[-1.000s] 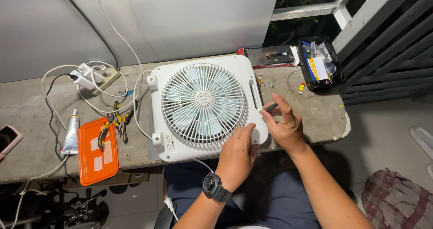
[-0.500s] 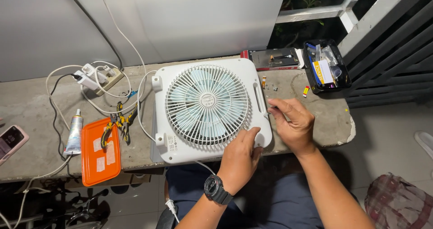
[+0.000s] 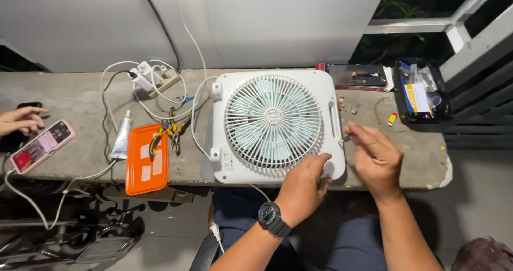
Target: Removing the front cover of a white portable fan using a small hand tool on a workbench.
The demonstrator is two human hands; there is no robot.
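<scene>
A white square box fan (image 3: 230,89) lies face up on a concrete ledge (image 3: 69,97), its round grille pointing at me. My left hand (image 3: 304,188), with a black watch on the wrist, holds the fan's near right corner. Just off the fan's right edge is my right hand (image 3: 377,156), its fingers pinched on a small screwdriver (image 3: 347,138). The tool's dark tip sits at that edge of the fan.
Left of the fan lie an orange box (image 3: 147,159), a glue tube (image 3: 122,135), pliers (image 3: 172,132) and a power strip (image 3: 155,79) with white cables. Loose screws (image 3: 347,109) and a black parts tray (image 3: 422,92) sit at the right. Another person's hand (image 3: 21,119) is by a phone (image 3: 43,145).
My view has drifted left, so the fan sits further right in frame and another person's hand and phone show at the left. Both my hands stay at the fan's right side.
</scene>
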